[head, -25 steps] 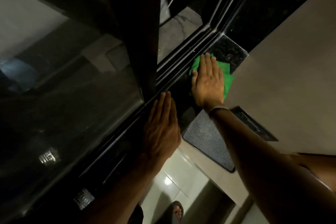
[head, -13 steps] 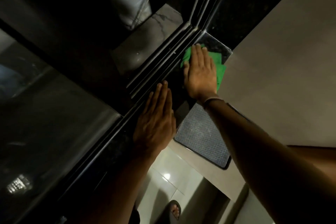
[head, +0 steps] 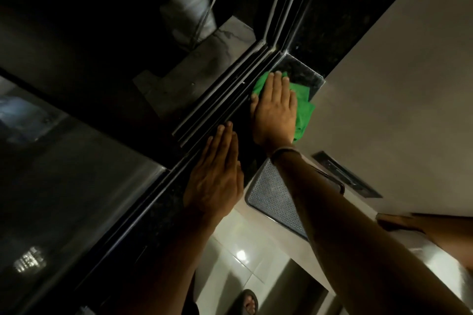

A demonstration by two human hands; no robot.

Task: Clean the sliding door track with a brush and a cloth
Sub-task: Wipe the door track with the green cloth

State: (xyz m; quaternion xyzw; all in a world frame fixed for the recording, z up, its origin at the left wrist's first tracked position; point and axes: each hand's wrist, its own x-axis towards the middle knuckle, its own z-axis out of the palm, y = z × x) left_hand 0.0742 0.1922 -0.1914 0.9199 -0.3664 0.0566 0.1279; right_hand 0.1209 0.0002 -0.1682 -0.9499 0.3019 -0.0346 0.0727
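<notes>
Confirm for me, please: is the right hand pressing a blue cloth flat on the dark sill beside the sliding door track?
Not quite: the head view shows the right hand pressing a green cloth, not blue, flat on the dark sill beside the sliding door track.

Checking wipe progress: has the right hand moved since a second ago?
Yes, slightly: right hand slid the green cloth toward the track's end corner.

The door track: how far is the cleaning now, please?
Done: cannot tell; the track is too dark to show dirt. No brush is in view, so the brushing may be finished. In hand: the right hand presses the green cloth flat on the dark ledge beside the track, near its corner; the left hand rests flat. Left: probably the grooves.
</notes>
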